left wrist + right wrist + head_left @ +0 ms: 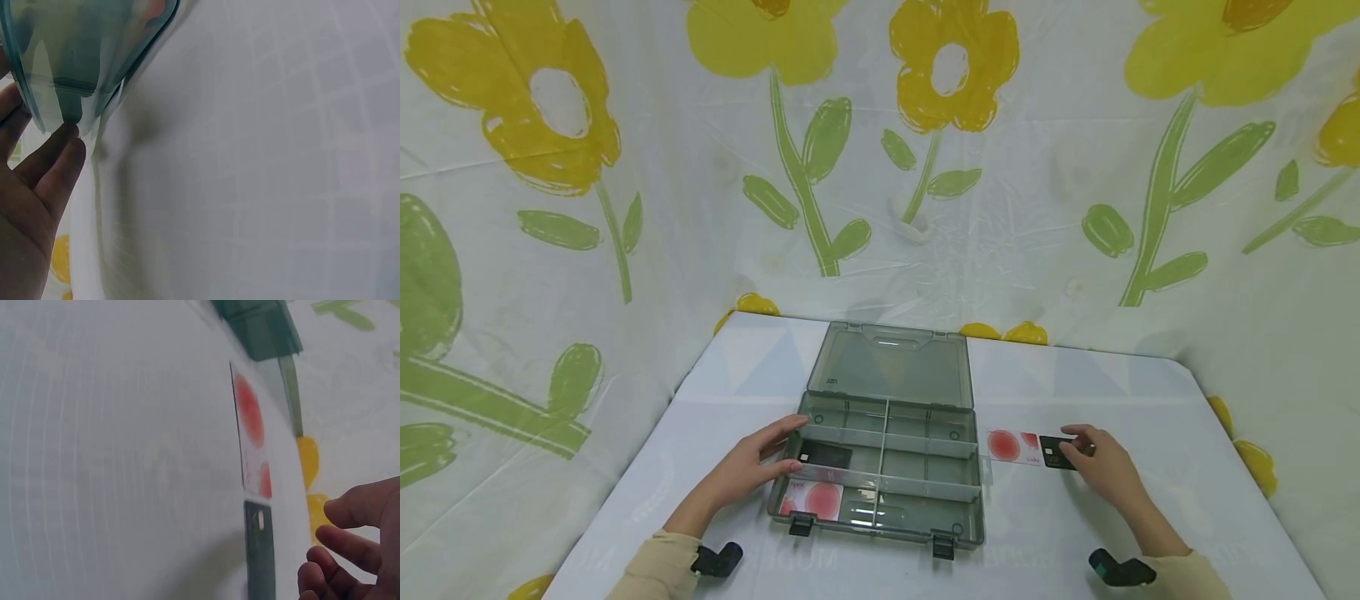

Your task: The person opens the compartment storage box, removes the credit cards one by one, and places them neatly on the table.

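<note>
A clear grey divided plastic box [917, 508] lies on the table with its lid open toward the back. My left hand [748, 467] rests at its left side; in the left wrist view the extended fingertips [75, 147] touch the wall. Inside the left column, a black card [825, 456] occupies the middle compartment and a white card with red circles [822, 500] the front one. Right of the box, another red-and-white card [1006, 446] lies beside a black card with a chip [1054, 452]. Over that black card hovers my right hand [1105, 467], fingers loosely bent and apart from it in the right wrist view.
The raised lid [891, 362] lies back behind the box. Two black latches [801, 525] hang from the front rim. A white table [715, 417] carries everything, and a flower-patterned curtain [1015, 217] surrounds it at the back and sides.
</note>
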`<state>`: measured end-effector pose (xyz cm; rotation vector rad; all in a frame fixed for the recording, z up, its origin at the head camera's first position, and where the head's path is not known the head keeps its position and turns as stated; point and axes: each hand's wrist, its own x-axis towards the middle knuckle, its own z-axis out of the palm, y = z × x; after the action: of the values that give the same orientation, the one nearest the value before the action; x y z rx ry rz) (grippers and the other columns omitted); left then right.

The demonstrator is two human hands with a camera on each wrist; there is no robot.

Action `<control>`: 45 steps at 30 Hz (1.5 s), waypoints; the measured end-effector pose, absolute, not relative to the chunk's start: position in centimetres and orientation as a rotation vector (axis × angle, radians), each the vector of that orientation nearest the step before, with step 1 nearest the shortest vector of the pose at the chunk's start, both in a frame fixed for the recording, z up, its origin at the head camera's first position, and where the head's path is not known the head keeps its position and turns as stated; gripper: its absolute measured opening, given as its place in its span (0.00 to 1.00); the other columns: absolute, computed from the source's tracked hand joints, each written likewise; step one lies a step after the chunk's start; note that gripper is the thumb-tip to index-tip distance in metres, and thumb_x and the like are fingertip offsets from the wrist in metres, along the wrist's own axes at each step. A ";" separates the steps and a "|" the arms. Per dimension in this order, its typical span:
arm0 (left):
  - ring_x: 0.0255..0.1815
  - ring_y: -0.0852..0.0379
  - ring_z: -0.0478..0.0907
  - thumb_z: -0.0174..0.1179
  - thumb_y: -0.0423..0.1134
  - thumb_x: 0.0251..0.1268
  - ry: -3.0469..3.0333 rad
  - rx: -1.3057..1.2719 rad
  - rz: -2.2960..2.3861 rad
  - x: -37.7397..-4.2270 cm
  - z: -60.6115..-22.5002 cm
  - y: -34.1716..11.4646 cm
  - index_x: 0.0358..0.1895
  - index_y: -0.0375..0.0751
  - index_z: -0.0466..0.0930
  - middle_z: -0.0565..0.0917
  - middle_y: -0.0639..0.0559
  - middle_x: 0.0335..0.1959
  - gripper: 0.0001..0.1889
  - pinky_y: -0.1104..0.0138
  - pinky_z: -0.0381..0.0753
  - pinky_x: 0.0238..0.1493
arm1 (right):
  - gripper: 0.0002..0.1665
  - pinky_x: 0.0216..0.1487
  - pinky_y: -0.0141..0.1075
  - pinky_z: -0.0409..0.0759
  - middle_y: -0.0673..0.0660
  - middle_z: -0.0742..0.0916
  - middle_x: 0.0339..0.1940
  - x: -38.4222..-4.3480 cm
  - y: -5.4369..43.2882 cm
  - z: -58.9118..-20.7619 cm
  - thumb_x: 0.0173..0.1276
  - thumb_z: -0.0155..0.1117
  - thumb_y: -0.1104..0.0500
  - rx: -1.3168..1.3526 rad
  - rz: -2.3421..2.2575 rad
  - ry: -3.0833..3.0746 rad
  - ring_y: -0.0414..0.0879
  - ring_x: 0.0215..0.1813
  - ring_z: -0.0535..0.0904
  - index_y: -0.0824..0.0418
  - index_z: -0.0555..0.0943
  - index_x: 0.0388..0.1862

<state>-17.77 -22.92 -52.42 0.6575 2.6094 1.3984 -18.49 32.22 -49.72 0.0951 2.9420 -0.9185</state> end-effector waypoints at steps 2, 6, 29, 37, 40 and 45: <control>0.76 0.37 0.62 0.69 0.45 0.66 2.608 0.662 1.404 -17.8 -52.4 -22.9 0.75 0.38 0.67 0.66 0.41 0.77 0.37 0.50 0.68 0.73 | 0.25 0.32 0.37 0.75 0.61 0.81 0.42 -18.3 31.6 -49.6 0.75 0.61 0.56 0.102 -0.939 2.928 0.52 0.41 0.75 0.70 0.77 0.63; 0.77 0.38 0.62 0.69 0.45 0.67 2.617 0.662 1.390 -17.7 -52.5 -22.8 0.75 0.39 0.67 0.65 0.43 0.78 0.36 0.51 0.69 0.73 | 0.24 0.27 0.35 0.74 0.58 0.81 0.40 -18.1 30.4 -49.4 0.75 0.62 0.56 0.081 -0.987 2.896 0.49 0.37 0.74 0.69 0.77 0.63; 0.77 0.39 0.62 0.68 0.47 0.68 2.615 0.662 1.395 -17.6 -52.5 -22.9 0.76 0.40 0.67 0.65 0.44 0.78 0.36 0.52 0.68 0.73 | 0.17 0.30 0.31 0.79 0.50 0.85 0.40 -16.4 23.2 -47.7 0.74 0.66 0.57 -0.121 -1.152 2.783 0.42 0.38 0.78 0.59 0.83 0.59; 0.77 0.40 0.62 0.68 0.46 0.68 2.605 0.669 1.399 -17.6 -52.3 -22.8 0.76 0.41 0.67 0.63 0.45 0.79 0.36 0.51 0.69 0.72 | 0.15 0.33 0.31 0.82 0.49 0.82 0.39 -16.0 20.9 -47.1 0.74 0.65 0.60 -0.335 -1.257 2.709 0.41 0.37 0.79 0.61 0.84 0.57; 0.77 0.40 0.62 0.67 0.46 0.68 2.604 0.673 1.397 -17.6 -52.4 -22.8 0.76 0.41 0.66 0.62 0.45 0.80 0.36 0.50 0.69 0.72 | 0.15 0.34 0.31 0.82 0.50 0.82 0.40 -16.1 20.1 -47.0 0.74 0.65 0.59 -0.406 -1.273 2.668 0.42 0.38 0.79 0.61 0.83 0.57; 0.77 0.39 0.61 0.67 0.46 0.69 2.595 0.673 1.405 -17.5 -52.4 -22.9 0.77 0.40 0.65 0.59 0.45 0.81 0.36 0.49 0.69 0.72 | 0.16 0.32 0.30 0.81 0.50 0.83 0.38 -16.5 18.4 -46.9 0.75 0.64 0.57 -0.479 -1.294 2.597 0.43 0.37 0.78 0.62 0.83 0.57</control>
<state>-17.54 -22.87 -52.43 0.6732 2.5952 1.4049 -16.46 18.40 -46.89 -0.4792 2.5972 -1.2943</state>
